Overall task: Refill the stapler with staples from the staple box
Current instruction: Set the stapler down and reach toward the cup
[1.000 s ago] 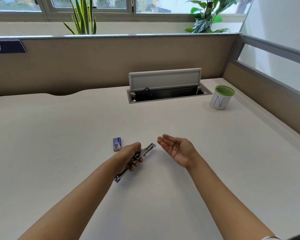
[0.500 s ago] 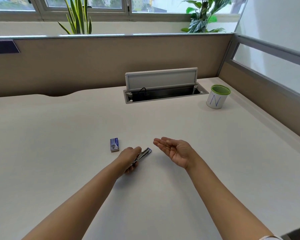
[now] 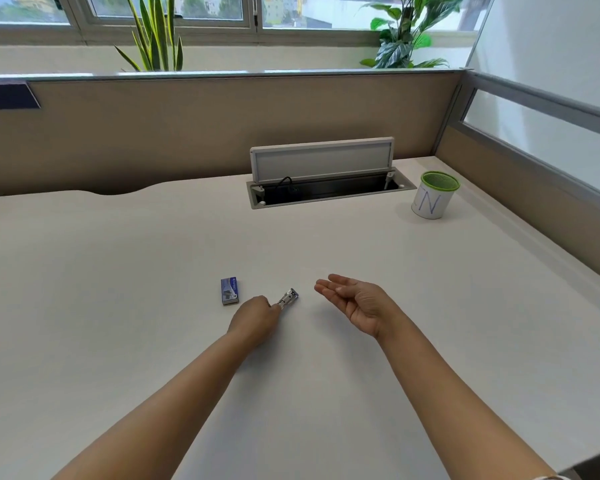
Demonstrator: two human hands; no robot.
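Observation:
A small metal stapler [image 3: 288, 298] pokes out from under my left hand [image 3: 255, 318], which is closed over most of it on the white desk [image 3: 118, 289]. Only the stapler's front end shows. Just left of that hand lies the blue staple box [image 3: 229, 290], flat on the desk and untouched. My right hand [image 3: 357, 301] hovers to the right of the stapler, palm up, fingers apart, holding nothing.
An open cable hatch [image 3: 326, 188] with its lid raised sits at the back of the desk. A white cup with a green rim [image 3: 432, 199] stands at the back right. Beige partition walls close the back and right sides.
My left hand has folded the stapler's long open arm in; less of it shows now. The right hand has stayed palm up beside it.

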